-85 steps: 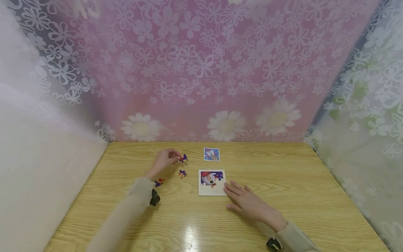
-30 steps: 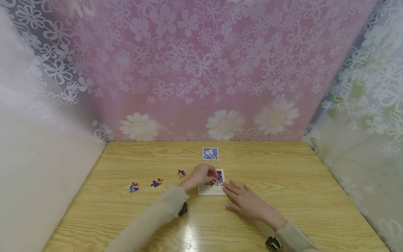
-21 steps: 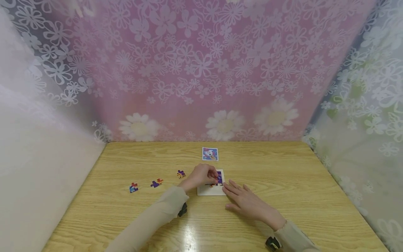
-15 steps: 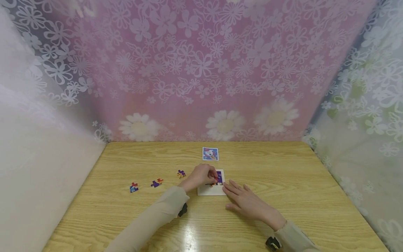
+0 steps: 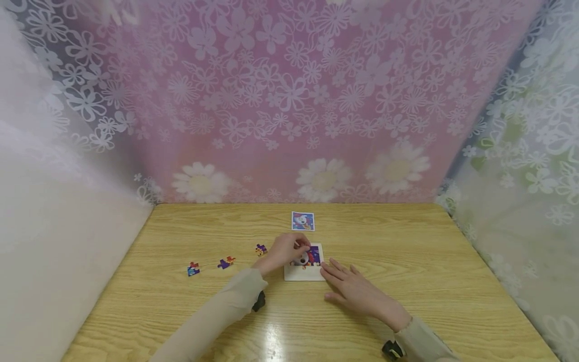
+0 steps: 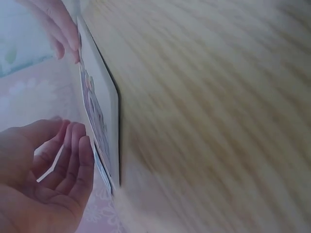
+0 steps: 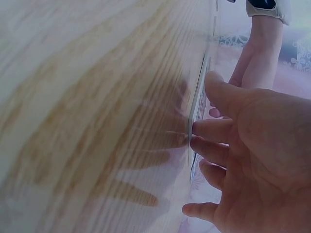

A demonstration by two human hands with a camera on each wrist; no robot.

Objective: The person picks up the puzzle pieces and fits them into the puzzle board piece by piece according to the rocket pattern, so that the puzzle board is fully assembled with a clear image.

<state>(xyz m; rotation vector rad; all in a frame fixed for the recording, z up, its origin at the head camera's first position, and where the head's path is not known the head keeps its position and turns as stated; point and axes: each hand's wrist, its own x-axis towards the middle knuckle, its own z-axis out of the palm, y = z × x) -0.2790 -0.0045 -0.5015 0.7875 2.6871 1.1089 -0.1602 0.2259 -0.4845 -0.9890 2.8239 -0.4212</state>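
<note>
In the head view a white-framed jigsaw board (image 5: 304,274) lies mid-table, with puzzle pieces showing a white cartoon animal filling its upper half. The lower part of the board is bare white. My left hand (image 5: 287,250) is just above the upper left of the board and hides part of the picture. In the left wrist view, the thumb and fingertips of my left hand (image 6: 58,165) come together loosely, with no piece visible between them. My right hand (image 5: 359,294) lies flat, its extended fingertips touching the board's right edge.
Loose puzzle pieces lie to the left: a purple and yellow one (image 5: 261,250), a purple and orange one (image 5: 226,262) and a red and blue one (image 5: 193,269). Behind the board is a small picture card (image 5: 302,221). Floral curtains (image 5: 294,100) enclose the wooden table (image 5: 384,236).
My left hand has carried a puzzle piece from the far left to the board and set it there. It has now let go and drawn slightly back up-left. My right hand has stayed still.
</note>
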